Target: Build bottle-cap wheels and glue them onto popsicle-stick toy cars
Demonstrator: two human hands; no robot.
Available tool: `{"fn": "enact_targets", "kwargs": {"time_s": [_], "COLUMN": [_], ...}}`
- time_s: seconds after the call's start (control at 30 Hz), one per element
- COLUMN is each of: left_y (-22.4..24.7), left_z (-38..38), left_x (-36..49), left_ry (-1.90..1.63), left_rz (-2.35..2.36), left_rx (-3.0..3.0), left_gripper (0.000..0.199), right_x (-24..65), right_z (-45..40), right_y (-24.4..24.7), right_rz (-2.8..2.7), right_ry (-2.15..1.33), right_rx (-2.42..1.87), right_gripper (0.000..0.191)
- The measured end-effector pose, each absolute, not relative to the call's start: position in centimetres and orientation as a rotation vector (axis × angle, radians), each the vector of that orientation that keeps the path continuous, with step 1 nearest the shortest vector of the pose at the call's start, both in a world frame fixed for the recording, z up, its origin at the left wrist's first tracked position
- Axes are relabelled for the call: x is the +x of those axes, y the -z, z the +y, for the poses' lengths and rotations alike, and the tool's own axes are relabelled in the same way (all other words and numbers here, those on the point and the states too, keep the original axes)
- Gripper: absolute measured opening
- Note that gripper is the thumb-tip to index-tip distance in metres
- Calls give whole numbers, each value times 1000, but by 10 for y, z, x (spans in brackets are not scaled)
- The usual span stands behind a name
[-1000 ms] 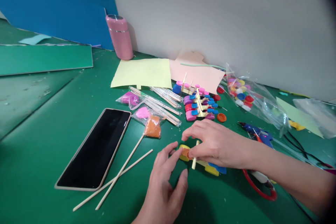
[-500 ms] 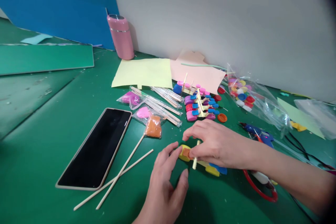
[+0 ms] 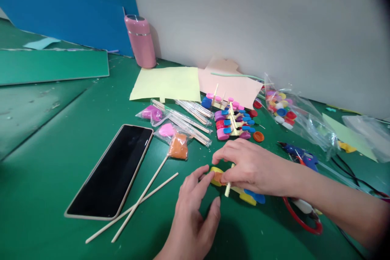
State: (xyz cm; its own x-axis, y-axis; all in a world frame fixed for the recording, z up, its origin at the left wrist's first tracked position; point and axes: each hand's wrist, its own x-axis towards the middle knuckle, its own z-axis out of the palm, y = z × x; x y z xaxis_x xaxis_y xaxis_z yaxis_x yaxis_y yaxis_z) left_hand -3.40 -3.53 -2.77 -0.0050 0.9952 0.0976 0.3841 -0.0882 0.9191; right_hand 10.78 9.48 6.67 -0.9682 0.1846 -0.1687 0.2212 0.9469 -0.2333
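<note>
My right hand [image 3: 248, 168] is curled over a small craft model on the table, its fingertips pressing orange clay against a yellow bottle cap [image 3: 215, 178]. A short pale stick [image 3: 228, 189] crosses the model beneath these fingers. Blue and yellow pieces, among them a yellow cap [image 3: 247, 199], show below the hand; the middle of the model is hidden. My left hand [image 3: 195, 207] rests on its side with thumb and fingers apart, its fingertips at the left edge of the first cap. Similar models [image 3: 233, 124] of coloured caps, sticks and clay stand just behind.
Left lie a phone [image 3: 111, 170], two crossed sticks [image 3: 143, 197] and an orange clay packet [image 3: 178, 146]. Wrapped stick bundles [image 3: 189, 124] sit behind. To the right are a blue glue gun [image 3: 300, 156], red-handled scissors [image 3: 304, 221] and a bag of caps [image 3: 283, 107]. A pink flask [image 3: 140, 42] stands at the back.
The model has shifted very slightly right under my right hand. My left fingers have edged right with it, against the yellow cap.
</note>
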Motion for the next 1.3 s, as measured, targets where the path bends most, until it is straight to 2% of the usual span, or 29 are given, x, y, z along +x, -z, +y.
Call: {"fn": "enact_targets", "kwargs": {"time_s": [0.33,0.53,0.77,1.3], "left_y": [26,10,0,8], "left_z": [-31,-6,24,27], "left_x": [-32,-43,-53,-50], "left_ry": [-1085,-833,-831,-870], "left_rz": [1515,1494,1213,1158], "left_rx": [1549,1582,1754,1678], "left_gripper": [38,50,17,11], "right_x": [112,119,122,120], "right_z": [95,92,94,96], "right_y": [-68,-69,-66,-66], "right_rz": [2944,2979,3014,2934], "right_ry": [400,419,450,492], "right_rx": [378,396,386,409], "right_gripper": [14,15,19,15]}}
